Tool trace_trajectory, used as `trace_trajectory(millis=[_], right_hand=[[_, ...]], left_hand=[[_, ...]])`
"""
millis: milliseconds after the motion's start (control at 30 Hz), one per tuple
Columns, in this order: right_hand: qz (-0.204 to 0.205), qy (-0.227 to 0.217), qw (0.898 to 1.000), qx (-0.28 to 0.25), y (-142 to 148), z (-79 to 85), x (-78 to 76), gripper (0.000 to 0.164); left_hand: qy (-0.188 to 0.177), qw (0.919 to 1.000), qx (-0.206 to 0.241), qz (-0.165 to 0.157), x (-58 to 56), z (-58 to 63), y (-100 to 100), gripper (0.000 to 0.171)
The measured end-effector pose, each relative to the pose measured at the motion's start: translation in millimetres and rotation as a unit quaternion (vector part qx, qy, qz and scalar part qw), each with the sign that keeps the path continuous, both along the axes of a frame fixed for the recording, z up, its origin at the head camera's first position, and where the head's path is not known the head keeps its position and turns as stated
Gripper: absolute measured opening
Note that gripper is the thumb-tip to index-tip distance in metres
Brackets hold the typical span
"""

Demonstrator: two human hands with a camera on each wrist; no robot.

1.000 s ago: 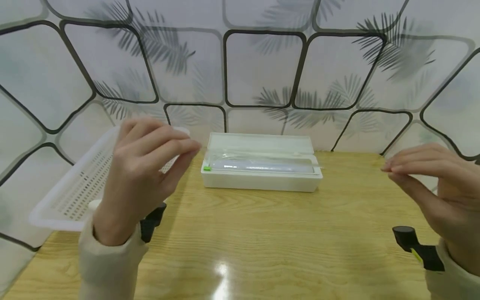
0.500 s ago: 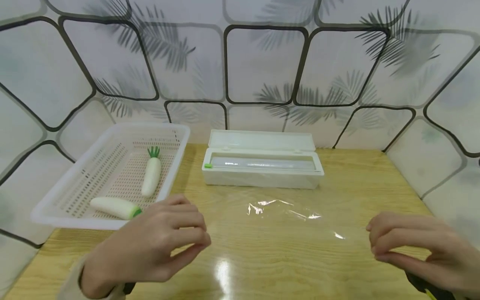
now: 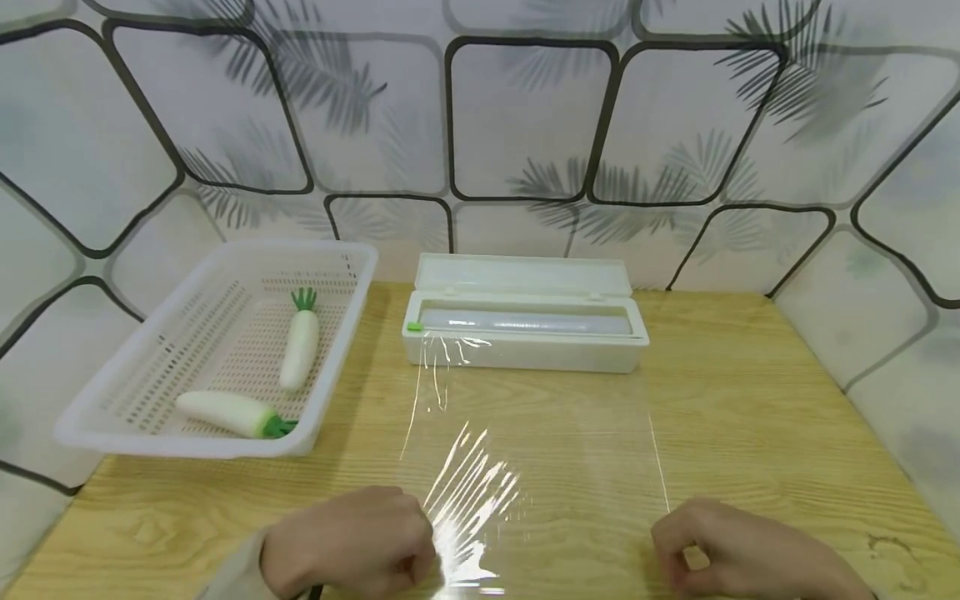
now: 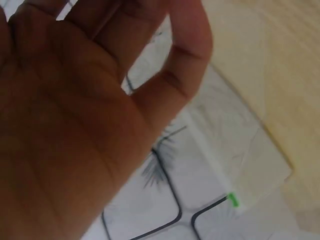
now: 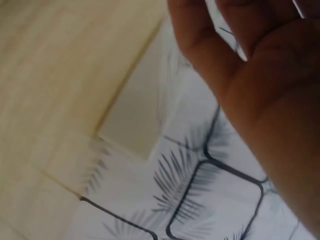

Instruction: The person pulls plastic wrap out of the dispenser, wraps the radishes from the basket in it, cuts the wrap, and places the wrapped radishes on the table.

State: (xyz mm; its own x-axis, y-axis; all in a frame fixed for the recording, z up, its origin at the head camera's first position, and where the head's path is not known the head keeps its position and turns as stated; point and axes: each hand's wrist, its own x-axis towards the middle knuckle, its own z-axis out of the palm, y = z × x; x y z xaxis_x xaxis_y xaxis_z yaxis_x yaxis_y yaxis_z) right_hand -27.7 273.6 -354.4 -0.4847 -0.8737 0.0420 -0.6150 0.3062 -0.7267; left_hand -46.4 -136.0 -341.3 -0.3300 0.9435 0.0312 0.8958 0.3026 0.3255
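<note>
A clear sheet of plastic wrap [image 3: 555, 450] stretches from the white wrap dispenser box [image 3: 525, 354] toward me over the wooden table. My left hand [image 3: 360, 537] pinches the sheet's near left corner, with thumb and fingertip meeting in the left wrist view. At the near right corner, my right hand [image 3: 742, 550] pinches the film between thumb and curled fingers. The dispenser's lid [image 3: 525, 273] stands raised at the back, and a roll of wrap [image 3: 525, 322] shows inside. A green slider [image 3: 414, 327] sits at the box's left end.
A white perforated basket [image 3: 341, 350] stands at the left, holding two white radishes, one upright-lying radish [image 3: 300, 348] and one crosswise radish [image 3: 225, 412]. A patterned wall covering [image 3: 525, 125] rises behind the wooden table [image 3: 750, 400].
Both hands have come down and toward me from their raised position, drawing the plastic wrap out of the box into a longer, tauter sheet. The box and basket stay in place.
</note>
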Motion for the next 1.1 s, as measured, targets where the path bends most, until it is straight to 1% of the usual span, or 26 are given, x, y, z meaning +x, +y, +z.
trace_trajectory(millis=[133,233,267,367,467,500,533,567,667,733,767,800,900,967,1000,1033,1100], right_hand=[[-0.025,0.009,0.999,0.042,-8.5,-15.7,-0.4,0.033],[-0.041,0.04,0.996,0.062,-12.7,-22.6,1.6,0.033],[-0.046,0.039,0.996,0.069,-13.8,-24.1,2.0,0.033],[-0.055,0.029,0.994,0.085,-15.4,-27.4,2.6,0.033],[-0.056,0.017,0.994,0.096,-15.8,-29.0,2.0,0.032],[-0.055,0.022,0.994,0.096,-15.7,-29.5,2.0,0.032],[-0.056,0.02,0.993,0.101,-15.9,-29.5,1.5,0.031],[-0.056,0.023,0.993,0.103,-15.7,-29.7,1.2,0.03],[-0.059,0.032,0.992,0.11,-14.9,-31.2,-0.5,0.029],[-0.061,0.027,0.991,0.115,-13.6,-33.1,-2.4,0.028],[-0.062,0.022,0.992,0.11,-10.7,-37.3,-3.8,0.029],[-0.067,0.011,0.991,0.114,-10.2,-38.2,-4.3,0.029],[-0.092,0.018,0.985,0.142,-10.8,-40.0,-2.3,0.03],[-0.114,0.033,0.978,0.173,-12.7,-39.9,0.5,0.032],[-0.125,0.047,0.972,0.196,-16.0,-36.6,2.7,0.033],[-0.132,0.065,0.966,0.21,-17.3,-36.4,4.0,0.034],[-0.138,0.087,0.96,0.226,-18.7,-36.3,5.2,0.034]], left_hand=[[-0.018,0.999,-0.028,0.031,-1.1,-14.1,5.2,0.036],[-0.046,0.9966,-0.05,0.047,-2.4,-22.1,7.5,0.035],[-0.053,0.9957,-0.057,0.049,-2.8,-24.3,7.7,0.033],[-0.076,0.9937,-0.07,0.044,-5.3,-29.0,6.4,0.03],[-0.11,0.9913,-0.066,0.028,-9.1,-30.5,4.1,0.028],[-0.124,0.99,-0.064,0.023,-10.7,-30.3,3.4,0.029],[-0.138,0.9884,-0.061,0.021,-12.4,-30.0,2.9,0.03],[-0.157,0.9854,-0.061,0.025,-13.9,-29.6,2.3,0.03],[-0.215,0.9728,-0.061,0.06,-17.4,-28.2,1.6,0.028],[-0.242,0.9642,-0.063,0.088,-18.4,-28.0,1.4,0.025],[-0.241,0.9629,-0.07,0.099,-18.3,-28.3,1.5,0.024],[-0.234,0.9635,-0.078,0.105,-17.6,-29.0,1.9,0.025],[-0.179,0.9704,-0.108,0.12,-13.0,-32.1,4.0,0.033],[-0.129,0.9755,-0.124,0.127,-9.0,-34.2,5.9,0.037],[-0.108,0.9769,-0.127,0.134,-7.0,-35.2,6.6,0.037],[-0.089,0.9782,-0.127,0.138,-5.1,-35.6,6.9,0.038],[-0.053,0.9817,-0.119,0.139,-2.9,-35.7,7.2,0.037]])
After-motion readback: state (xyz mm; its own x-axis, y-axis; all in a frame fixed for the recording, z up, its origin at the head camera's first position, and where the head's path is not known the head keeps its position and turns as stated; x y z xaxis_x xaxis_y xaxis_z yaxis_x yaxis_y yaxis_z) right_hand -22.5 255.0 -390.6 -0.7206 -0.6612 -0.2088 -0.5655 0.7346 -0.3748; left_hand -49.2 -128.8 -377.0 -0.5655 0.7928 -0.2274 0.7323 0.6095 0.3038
